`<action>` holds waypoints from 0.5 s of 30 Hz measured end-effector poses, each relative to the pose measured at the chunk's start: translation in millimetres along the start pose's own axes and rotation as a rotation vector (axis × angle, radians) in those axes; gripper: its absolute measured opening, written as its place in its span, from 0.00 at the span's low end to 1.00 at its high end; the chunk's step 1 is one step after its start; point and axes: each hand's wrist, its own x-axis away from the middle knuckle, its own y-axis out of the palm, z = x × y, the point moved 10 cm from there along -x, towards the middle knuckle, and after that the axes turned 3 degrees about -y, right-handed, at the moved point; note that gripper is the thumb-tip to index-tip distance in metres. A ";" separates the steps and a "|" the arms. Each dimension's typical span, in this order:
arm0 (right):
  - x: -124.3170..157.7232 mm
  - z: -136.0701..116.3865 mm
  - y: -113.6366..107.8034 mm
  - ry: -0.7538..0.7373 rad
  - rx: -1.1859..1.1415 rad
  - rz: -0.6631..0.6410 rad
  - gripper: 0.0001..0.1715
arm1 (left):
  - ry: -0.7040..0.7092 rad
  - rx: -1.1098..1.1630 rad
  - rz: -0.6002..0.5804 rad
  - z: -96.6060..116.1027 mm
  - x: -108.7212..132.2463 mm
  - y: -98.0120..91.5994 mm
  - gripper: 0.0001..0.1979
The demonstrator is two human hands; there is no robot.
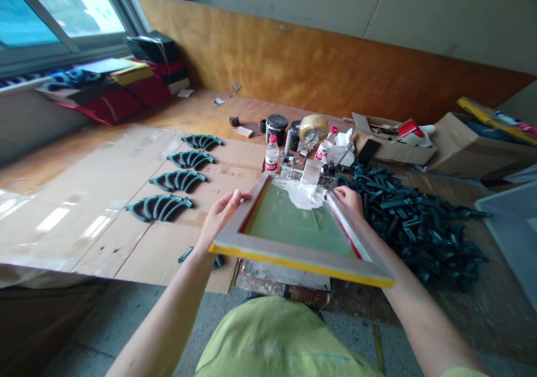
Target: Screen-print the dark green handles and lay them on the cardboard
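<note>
A screen printing frame (293, 255) with grey bars, a yellow front edge and green mesh is tilted up in front of me. My left hand (222, 216) is closed on its left bar, thumb and fingers near the far end. On the opposite bar, my right hand (350, 201) grips close to the far right corner. A patch of white ink (305, 197) lies on the far part of the mesh. Behind it stands a metal clamp (293, 167), partly hidden by the frame. Beneath the near edge a flat metal plate (289, 278) shows.
Rows of dark green curved plastic pieces (159, 207) lie on cardboard (138, 142) at left. A heap of similar pieces (411, 220) is at right. Bottles (272, 154), a black tub (277, 126), a tape roll (314, 124) and cardboard boxes (470, 142) stand behind.
</note>
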 end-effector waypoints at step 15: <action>-1.0 -118.7 46.8 -0.328 0.233 -0.243 0.06 | -0.238 -0.083 -0.061 -145.7 11.8 -18.1 0.42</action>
